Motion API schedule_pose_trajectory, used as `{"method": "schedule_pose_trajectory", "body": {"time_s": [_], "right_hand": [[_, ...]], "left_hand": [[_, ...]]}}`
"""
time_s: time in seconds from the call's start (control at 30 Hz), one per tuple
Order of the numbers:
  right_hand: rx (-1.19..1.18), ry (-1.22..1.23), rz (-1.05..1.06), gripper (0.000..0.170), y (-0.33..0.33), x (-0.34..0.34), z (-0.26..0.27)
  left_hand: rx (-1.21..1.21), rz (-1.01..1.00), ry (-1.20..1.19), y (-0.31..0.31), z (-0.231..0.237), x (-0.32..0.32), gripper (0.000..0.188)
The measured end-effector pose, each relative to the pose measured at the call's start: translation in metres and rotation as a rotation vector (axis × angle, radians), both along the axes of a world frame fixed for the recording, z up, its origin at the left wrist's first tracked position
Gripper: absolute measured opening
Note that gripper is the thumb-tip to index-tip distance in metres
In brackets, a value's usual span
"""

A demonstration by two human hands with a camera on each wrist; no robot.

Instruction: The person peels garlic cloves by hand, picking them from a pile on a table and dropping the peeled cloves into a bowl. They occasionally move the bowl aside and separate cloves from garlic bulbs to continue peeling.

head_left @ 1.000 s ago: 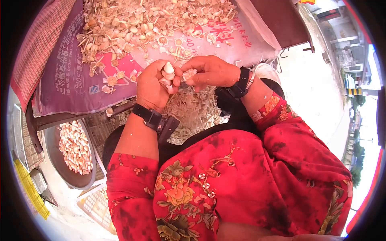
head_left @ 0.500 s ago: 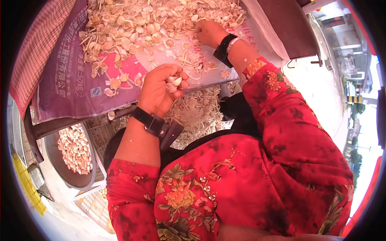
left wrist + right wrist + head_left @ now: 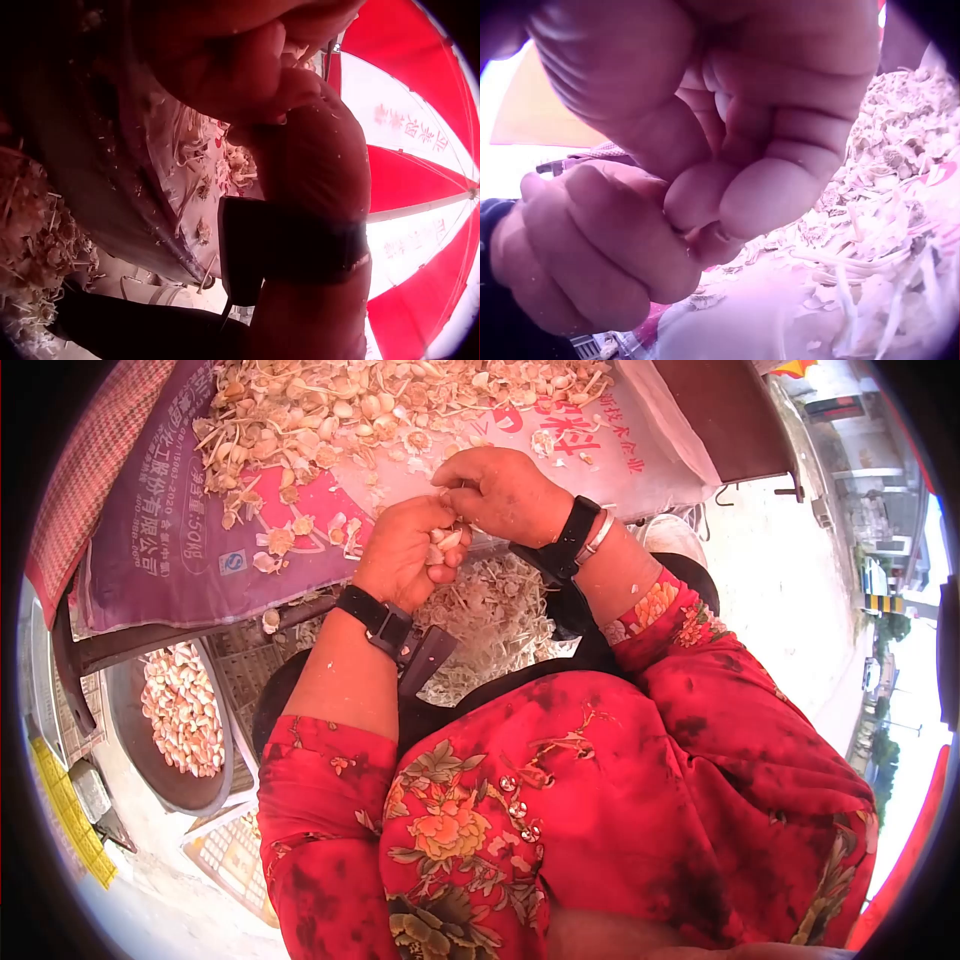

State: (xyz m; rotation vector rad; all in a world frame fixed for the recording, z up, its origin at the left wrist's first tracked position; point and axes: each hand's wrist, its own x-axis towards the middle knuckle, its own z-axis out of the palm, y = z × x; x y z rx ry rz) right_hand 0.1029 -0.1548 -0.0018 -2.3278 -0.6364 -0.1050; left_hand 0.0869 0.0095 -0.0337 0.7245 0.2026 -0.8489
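My left hand (image 3: 408, 550) holds several garlic cloves (image 3: 445, 544) in its curled fingers, just past the front edge of the table. Pale pink and white sides of the cloves show between the fingers. Against its thumb and forefinger, my right hand (image 3: 510, 495) brings its own thumb and fingers together in a pinch. In the right wrist view the fingertips (image 3: 769, 199) of the right hand meet the left thumb, and a bit of a pale clove shows inside the bent fingers; the rest is hidden. Garlic skins, stalks and cloves form a heap (image 3: 350, 410) beyond both hands.
A purple and white printed sack (image 3: 150, 575) covers the table under the heap. Lower left stands a dark basin (image 3: 180, 790) of garlic cloves, with a plastic crate (image 3: 225, 865) below it. Peelings (image 3: 490, 625) lie beneath the hands. A red and white umbrella (image 3: 412, 180) is overhead.
The right hand held a piece of garlic by the left hand, reached out to the heap, then came back against the left hand. The left hand keeps its cloves and has turned knuckles up.
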Motion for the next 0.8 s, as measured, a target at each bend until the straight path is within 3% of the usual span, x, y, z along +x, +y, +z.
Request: {"method": "schedule_pose_trajectory", "body": {"time_s": [0.13, 0.23, 0.33, 0.43, 0.47, 0.57, 0.6, 0.7, 0.73, 0.8], "right_hand": [[-0.094, 0.029, 0.155, 0.019, -0.009, -0.008, 0.000], [0.189, 0.423, -0.081, 0.017, -0.009, -0.019, -0.003], [0.695, 0.783, -0.191, 0.015, -0.016, -0.025, 0.004], [0.722, 0.800, -0.242, 0.017, -0.024, -0.029, 0.016], [0.644, 0.800, -0.205, 0.015, -0.033, -0.029, 0.017], [-0.029, 0.869, 0.055, 0.012, -0.042, -0.026, 0.045], [-0.127, 0.693, 0.041, 0.012, -0.050, -0.018, 0.030], [-0.129, 0.160, -0.083, 0.015, -0.061, 0.015, 0.009], [-0.162, 0.230, -0.181, 0.017, -0.060, 0.028, 0.007], [-0.279, -0.016, -0.127, 0.019, -0.058, 0.053, -0.009]], "left_hand": [[0.096, -0.061, -0.051, -0.003, 0.003, -0.012, 0.012], [0.087, -0.094, -0.087, -0.002, 0.003, -0.012, 0.013], [0.024, -0.090, -0.138, 0.003, 0.011, -0.012, 0.014], [-0.051, -0.024, -0.178, 0.012, 0.023, -0.014, 0.017], [-0.075, 0.011, -0.187, 0.016, 0.026, -0.014, 0.018], [-0.122, 0.077, -0.164, 0.022, 0.029, -0.015, 0.022], [-0.114, 0.080, -0.135, 0.023, 0.030, -0.014, 0.023], [-0.122, 0.100, -0.068, 0.023, 0.031, -0.011, 0.025], [-0.143, 0.112, -0.054, 0.023, 0.030, -0.011, 0.024], [-0.157, 0.116, -0.039, 0.023, 0.026, -0.009, 0.023]]}}
